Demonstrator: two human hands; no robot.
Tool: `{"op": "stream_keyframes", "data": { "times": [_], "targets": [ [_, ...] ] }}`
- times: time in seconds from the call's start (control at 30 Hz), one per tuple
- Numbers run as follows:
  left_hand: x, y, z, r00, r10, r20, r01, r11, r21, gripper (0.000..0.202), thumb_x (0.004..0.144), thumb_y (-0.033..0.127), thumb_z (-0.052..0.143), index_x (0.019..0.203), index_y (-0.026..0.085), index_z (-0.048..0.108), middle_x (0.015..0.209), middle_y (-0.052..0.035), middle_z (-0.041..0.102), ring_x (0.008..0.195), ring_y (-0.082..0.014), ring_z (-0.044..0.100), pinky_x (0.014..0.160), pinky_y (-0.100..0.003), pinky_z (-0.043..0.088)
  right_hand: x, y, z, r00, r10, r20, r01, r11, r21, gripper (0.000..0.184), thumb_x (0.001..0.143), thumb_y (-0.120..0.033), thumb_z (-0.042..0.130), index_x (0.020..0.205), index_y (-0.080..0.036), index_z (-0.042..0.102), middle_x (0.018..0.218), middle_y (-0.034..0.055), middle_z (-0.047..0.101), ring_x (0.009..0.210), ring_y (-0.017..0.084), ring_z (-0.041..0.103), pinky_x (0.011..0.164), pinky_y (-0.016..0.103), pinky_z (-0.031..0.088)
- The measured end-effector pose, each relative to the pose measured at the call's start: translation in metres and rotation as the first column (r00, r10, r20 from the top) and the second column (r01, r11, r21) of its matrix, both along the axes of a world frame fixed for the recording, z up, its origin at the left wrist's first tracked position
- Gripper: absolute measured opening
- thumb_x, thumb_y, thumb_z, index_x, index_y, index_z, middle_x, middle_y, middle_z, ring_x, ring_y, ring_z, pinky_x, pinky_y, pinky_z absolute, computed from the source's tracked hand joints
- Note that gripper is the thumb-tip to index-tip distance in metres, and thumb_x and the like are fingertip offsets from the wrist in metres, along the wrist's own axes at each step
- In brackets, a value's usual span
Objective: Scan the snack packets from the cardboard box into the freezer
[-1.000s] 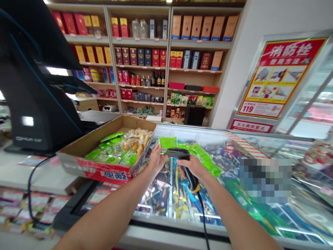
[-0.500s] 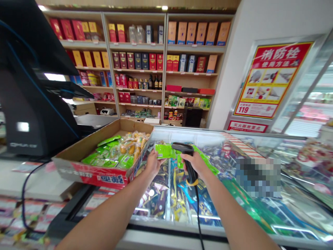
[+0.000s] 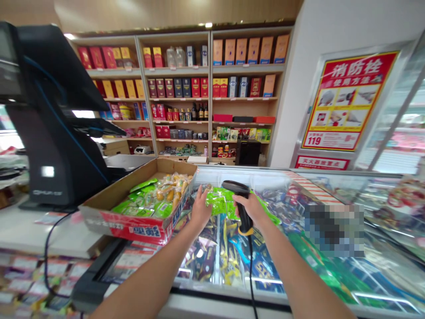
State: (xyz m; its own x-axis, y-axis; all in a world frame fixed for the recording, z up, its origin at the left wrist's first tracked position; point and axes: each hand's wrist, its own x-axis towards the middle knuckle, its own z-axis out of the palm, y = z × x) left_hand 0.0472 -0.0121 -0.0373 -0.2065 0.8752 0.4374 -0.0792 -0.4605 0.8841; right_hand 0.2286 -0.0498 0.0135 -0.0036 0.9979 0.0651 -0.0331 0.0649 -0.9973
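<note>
My right hand (image 3: 249,208) is wrapped round the handle of a black barcode scanner (image 3: 245,217), whose head points left. A cable runs from its yellow-tipped base toward me. Several bright green snack packets (image 3: 217,201) lie on the glass top of the freezer, under and beside the scanner. At the left end of these packets is my left hand (image 3: 201,212), its fingers stretched up and slightly apart. Whether its fingertips touch the nearest packet is hard to tell. Left of that hand stands an open cardboard box (image 3: 133,228) with green packets (image 3: 142,204) and yellow-brown wrapped snacks (image 3: 171,190) inside.
A black checkout terminal (image 3: 63,155) rises at the left on a white counter (image 3: 20,228). Below the glass, the freezer (image 3: 199,290) holds many colourful packages. Shelves (image 3: 177,71) of boxed goods line the back. A red fire-hydrant poster (image 3: 350,102) hangs on the right wall.
My left hand has let go of the green packet it held up beneath the scanner; the packet now lies with the others. My right hand still grips the scanner. The view has tilted up slightly.
</note>
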Motion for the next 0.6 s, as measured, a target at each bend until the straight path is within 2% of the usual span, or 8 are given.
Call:
{"op": "stream_keyframes", "data": {
  "times": [0.1, 0.2, 0.27, 0.33, 0.37, 0.43, 0.53, 0.6],
  "targets": [
    [-0.007, -0.015, 0.031, 0.971, 0.063, -0.231, -0.050, 0.997, 0.061, 0.038, 0.055, 0.000, 0.074, 0.085, 0.025, 0.072, 0.127, -0.0098, 0.062, 0.129, -0.0341, 0.049, 0.114, -0.043, 0.032, 0.000, -0.002, 0.002, 0.999, 0.008, -0.051, -0.006, 1.000, 0.030, 0.023, 0.068, -0.035, 0.069, 0.058, -0.017, 0.059, 0.041, 0.0014, 0.057, 0.034, 0.014, 0.051, 0.036, 0.025, 0.042],
    [-0.039, -0.028, 0.072, 0.825, 0.209, -0.525, -0.191, 0.978, 0.088, 0.016, 0.063, 0.012, 0.073, 0.075, 0.023, 0.071, 0.098, -0.0105, 0.071, 0.109, -0.0332, 0.062, 0.105, -0.043, 0.040, 0.002, -0.002, 0.003, 0.997, 0.001, -0.071, 0.002, 0.999, 0.044, 0.025, 0.070, -0.036, 0.068, 0.058, -0.017, 0.058, 0.039, 0.0017, 0.056, 0.033, 0.013, 0.050, 0.036, 0.024, 0.041],
    [-0.074, -0.031, 0.096, 0.572, 0.258, -0.779, -0.355, 0.934, 0.049, 0.005, 0.069, 0.024, 0.069, 0.066, 0.022, 0.067, 0.077, -0.0104, 0.070, 0.097, -0.0333, 0.066, 0.095, -0.044, 0.045, 0.003, -0.002, 0.004, 0.997, -0.004, -0.079, 0.007, 0.999, 0.045, 0.026, 0.071, -0.037, 0.068, 0.058, -0.017, 0.058, 0.040, 0.0020, 0.056, 0.033, 0.013, 0.051, 0.037, 0.024, 0.041],
    [-0.112, -0.027, 0.108, 0.295, 0.176, -0.939, -0.479, 0.878, 0.014, 0.018, 0.065, 0.032, 0.071, 0.056, 0.020, 0.061, 0.069, -0.0110, 0.068, 0.090, -0.0337, 0.067, 0.088, -0.044, 0.048, 0.003, -0.002, 0.004, 0.996, -0.008, -0.087, 0.012, 0.999, 0.042, 0.027, 0.070, -0.038, 0.068, 0.058, -0.017, 0.058, 0.040, 0.0018, 0.056, 0.034, 0.013, 0.051, 0.037, 0.024, 0.042],
    [-0.130, -0.024, 0.110, 0.199, 0.109, -0.974, -0.530, 0.848, -0.014, 0.024, 0.059, 0.035, 0.074, 0.052, 0.019, 0.057, 0.066, -0.0114, 0.068, 0.087, -0.0347, 0.068, 0.086, -0.045, 0.049, 0.002, -0.001, 0.004, 0.996, -0.012, -0.086, 0.016, 0.999, 0.043, 0.027, 0.070, -0.038, 0.069, 0.057, -0.017, 0.058, 0.040, 0.0017, 0.056, 0.034, 0.013, 0.051, 0.037, 0.024, 0.042],
    [-0.157, -0.014, 0.105, 0.104, -0.022, -0.994, -0.548, 0.833, -0.076, 0.034, 0.050, 0.036, 0.077, 0.043, 0.020, 0.048, 0.059, -0.0113, 0.065, 0.081, -0.0361, 0.068, 0.081, -0.045, 0.050, 0.002, -0.001, 0.004, 0.997, -0.017, -0.076, 0.021, 0.998, 0.054, 0.027, 0.069, -0.037, 0.070, 0.056, -0.017, 0.058, 0.040, 0.0014, 0.056, 0.033, 0.013, 0.051, 0.037, 0.024, 0.042],
    [-0.172, -0.004, 0.089, 0.108, -0.151, -0.983, -0.459, 0.869, -0.184, 0.037, 0.047, 0.033, 0.076, 0.037, 0.022, 0.042, 0.051, -0.0091, 0.060, 0.076, -0.0352, 0.067, 0.080, -0.044, 0.050, 0.001, -0.001, 0.003, 0.998, -0.013, -0.068, 0.017, 0.998, 0.063, 0.027, 0.070, -0.037, 0.070, 0.056, -0.017, 0.058, 0.040, 0.0019, 0.056, 0.034, 0.013, 0.052, 0.037, 0.024, 0.043],
    [-0.169, -0.001, 0.081, 0.132, -0.166, -0.977, -0.417, 0.885, -0.207, 0.037, 0.046, 0.031, 0.076, 0.038, 0.022, 0.041, 0.050, -0.0077, 0.059, 0.077, -0.0344, 0.067, 0.081, -0.043, 0.049, 0.000, -0.001, 0.003, 0.998, -0.016, -0.066, 0.019, 0.999, 0.050, 0.027, 0.070, -0.036, 0.069, 0.055, -0.017, 0.058, 0.040, 0.0025, 0.057, 0.034, 0.014, 0.052, 0.037, 0.025, 0.044]
  ]
}}
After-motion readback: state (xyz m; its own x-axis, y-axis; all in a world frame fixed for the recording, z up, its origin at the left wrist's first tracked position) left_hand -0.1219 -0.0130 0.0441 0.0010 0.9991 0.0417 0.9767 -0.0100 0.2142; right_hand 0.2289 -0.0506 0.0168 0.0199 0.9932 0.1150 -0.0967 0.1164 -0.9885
